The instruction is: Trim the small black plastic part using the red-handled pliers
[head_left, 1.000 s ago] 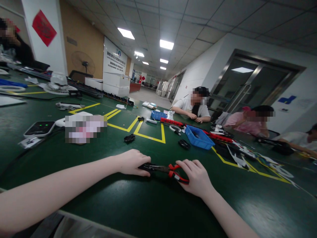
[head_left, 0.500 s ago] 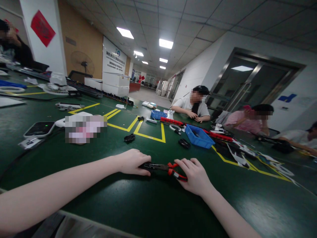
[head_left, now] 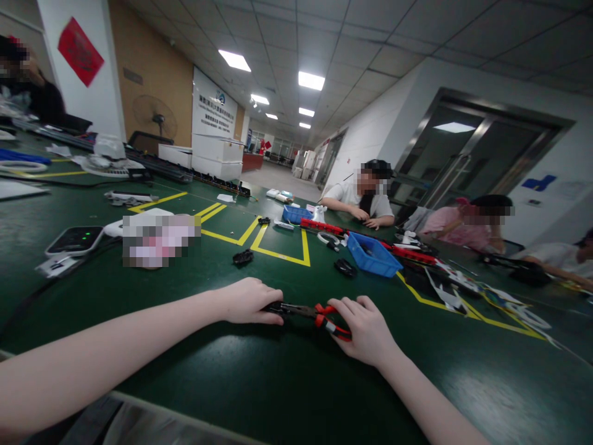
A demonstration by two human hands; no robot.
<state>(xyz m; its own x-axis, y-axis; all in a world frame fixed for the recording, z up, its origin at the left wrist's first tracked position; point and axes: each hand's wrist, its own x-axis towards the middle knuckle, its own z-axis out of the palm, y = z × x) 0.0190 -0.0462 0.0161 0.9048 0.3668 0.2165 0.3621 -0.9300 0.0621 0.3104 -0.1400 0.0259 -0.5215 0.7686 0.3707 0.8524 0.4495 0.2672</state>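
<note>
A pair of red-handled pliers (head_left: 319, 314) lies low over the green table (head_left: 278, 383) between my two hands. My right hand (head_left: 365, 330) is closed around the red handles. My left hand (head_left: 248, 301) is closed on a small dark part at the pliers' metal jaws; most of that part is hidden under my fingers. Both forearms rest on the table and reach in from the near edge.
A blue bin (head_left: 370, 254) and small black parts (head_left: 242, 258) lie just beyond my hands, among yellow floor-tape lines (head_left: 278, 253). A charger pad (head_left: 74, 240) sits at the left. Other people (head_left: 364, 201) sit working along the table's far right side.
Almost nothing has moved. My right hand and the pliers' handles have crept slightly toward my left hand; the view has barely shifted.
</note>
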